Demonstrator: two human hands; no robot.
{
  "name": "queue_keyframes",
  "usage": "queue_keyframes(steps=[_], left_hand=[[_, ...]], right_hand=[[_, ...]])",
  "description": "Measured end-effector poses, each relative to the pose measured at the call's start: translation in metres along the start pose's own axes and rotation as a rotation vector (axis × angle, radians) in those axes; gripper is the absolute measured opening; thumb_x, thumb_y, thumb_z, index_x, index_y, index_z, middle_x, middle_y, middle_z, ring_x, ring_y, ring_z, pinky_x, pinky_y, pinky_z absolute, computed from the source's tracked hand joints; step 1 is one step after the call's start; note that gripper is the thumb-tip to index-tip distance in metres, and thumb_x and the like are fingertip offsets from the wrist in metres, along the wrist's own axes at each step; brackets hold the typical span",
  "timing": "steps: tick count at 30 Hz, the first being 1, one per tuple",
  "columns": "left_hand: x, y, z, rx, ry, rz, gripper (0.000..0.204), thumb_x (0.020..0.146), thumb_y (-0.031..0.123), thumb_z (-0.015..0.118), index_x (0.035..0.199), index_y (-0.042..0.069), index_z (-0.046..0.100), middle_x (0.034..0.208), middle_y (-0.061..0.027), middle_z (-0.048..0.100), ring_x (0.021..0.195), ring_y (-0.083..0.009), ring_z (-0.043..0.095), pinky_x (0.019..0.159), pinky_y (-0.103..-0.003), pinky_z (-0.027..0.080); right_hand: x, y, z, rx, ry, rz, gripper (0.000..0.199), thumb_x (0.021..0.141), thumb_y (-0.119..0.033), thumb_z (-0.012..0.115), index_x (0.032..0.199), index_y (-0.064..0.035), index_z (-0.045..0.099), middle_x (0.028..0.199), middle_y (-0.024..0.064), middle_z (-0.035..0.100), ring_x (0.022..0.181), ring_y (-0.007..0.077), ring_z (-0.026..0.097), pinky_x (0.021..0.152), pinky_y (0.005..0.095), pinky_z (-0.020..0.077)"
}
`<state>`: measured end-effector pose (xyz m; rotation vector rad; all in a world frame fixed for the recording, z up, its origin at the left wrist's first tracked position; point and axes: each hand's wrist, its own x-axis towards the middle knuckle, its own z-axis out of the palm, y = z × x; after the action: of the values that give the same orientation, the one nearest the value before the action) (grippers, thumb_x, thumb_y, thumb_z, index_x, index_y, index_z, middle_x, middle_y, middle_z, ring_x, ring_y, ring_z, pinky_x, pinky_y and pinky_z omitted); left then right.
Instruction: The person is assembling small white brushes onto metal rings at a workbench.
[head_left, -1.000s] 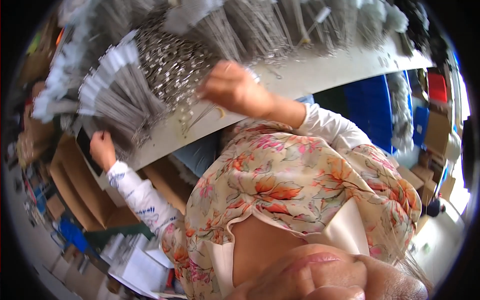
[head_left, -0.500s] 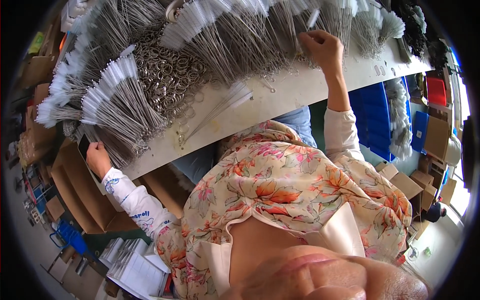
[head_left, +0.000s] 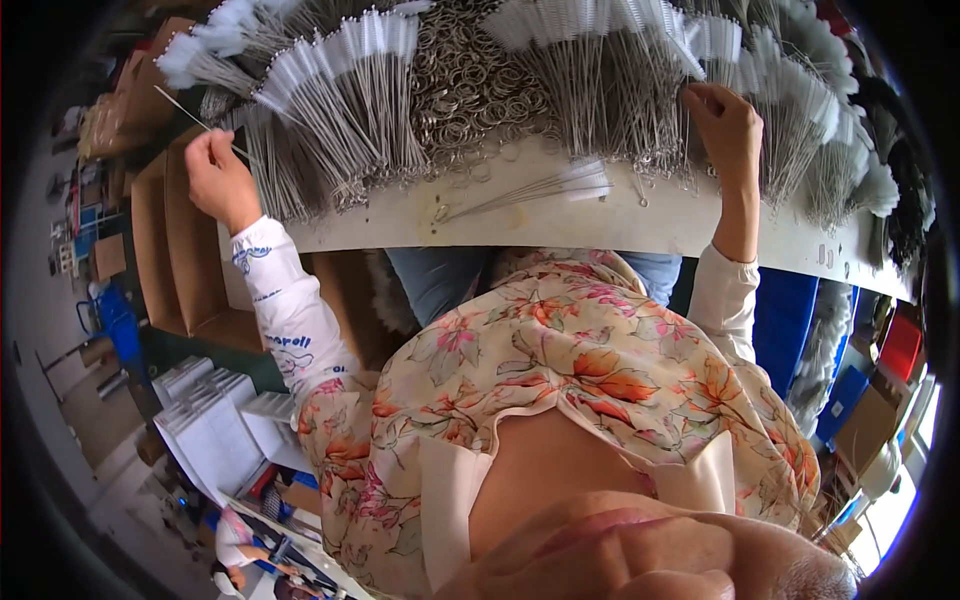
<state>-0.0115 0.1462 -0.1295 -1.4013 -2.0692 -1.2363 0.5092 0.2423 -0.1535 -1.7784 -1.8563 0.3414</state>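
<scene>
At the left end of the table my left hand (head_left: 222, 182) is closed on a thin pale rod (head_left: 180, 106), which sticks out on both sides of the fingers. Beside it lie bundles of wire-handled brushes (head_left: 325, 120) with white bristles. My right hand (head_left: 728, 125) pinches at the edge of another brush pile (head_left: 600, 90); what its fingertips hold is hidden. Just above them a single white brush head (head_left: 686, 58) lies slanted. Between the piles is a heap of metal rings (head_left: 475, 90). A few loose brushes (head_left: 540, 187) lie near the table's front edge.
The white table (head_left: 400, 222) curves across in front of me. A cardboard box (head_left: 185, 240) stands below its left end, with white drawers (head_left: 215, 430) nearer. Blue bins (head_left: 782, 325) stand below right. Other people (head_left: 238, 545) are in the background at lower left.
My view has swung, so the table sits further right and more level. My left hand has lifted off the table edge and now shows a thin rod. My right hand stays by the brushes.
</scene>
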Motion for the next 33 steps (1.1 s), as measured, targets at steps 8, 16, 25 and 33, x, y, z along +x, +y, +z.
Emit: queue_keyframes(steps=[8,16,25,33], left_hand=[[-0.012,0.098,0.060,0.165,-0.663,0.068,0.032,0.085,0.036,0.058,0.087,0.005,0.064,0.083,-0.0170,0.065,0.076,-0.0358,0.060,0.067,-0.038,0.047],[-0.033,0.052,0.069,-0.183,-0.759,-0.051,0.017,0.090,0.015,0.056,0.090,-0.002,0.055,0.073,-0.0081,0.064,0.066,-0.0127,0.056,0.066,-0.026,0.045],[-0.017,0.152,0.042,-0.463,-0.159,-0.249,0.025,0.094,0.017,0.050,0.113,0.004,0.060,0.071,0.0022,0.051,0.063,-0.0064,0.045,0.051,-0.020,0.034],[-0.043,0.159,0.027,-0.714,-0.489,-0.410,0.028,0.095,0.020,0.049,0.113,0.001,0.059,0.070,0.0067,0.042,0.052,0.0012,0.027,0.041,-0.015,0.017]], right_hand=[[0.000,-0.005,-0.046,0.651,0.435,0.118,0.019,0.077,-0.019,0.070,0.078,-0.0001,0.068,0.060,-0.0047,0.050,0.057,0.0030,0.041,0.052,0.0188,0.0319],[0.029,0.160,-0.168,0.911,0.768,0.051,0.021,0.086,-0.025,0.054,0.080,-0.0062,0.062,0.067,-0.0019,0.046,0.056,0.0070,0.045,0.047,0.0263,0.0415],[0.065,0.263,-0.155,-0.277,0.465,0.200,0.021,0.068,-0.027,0.066,0.082,-0.0117,0.072,0.064,0.0124,0.064,0.059,0.0249,0.062,0.058,0.0394,0.0489],[0.081,0.270,-0.145,-0.648,0.348,0.147,0.016,0.068,-0.026,0.059,0.071,-0.0123,0.068,0.075,0.0129,0.066,0.073,0.0313,0.064,0.065,0.0446,0.0488]])
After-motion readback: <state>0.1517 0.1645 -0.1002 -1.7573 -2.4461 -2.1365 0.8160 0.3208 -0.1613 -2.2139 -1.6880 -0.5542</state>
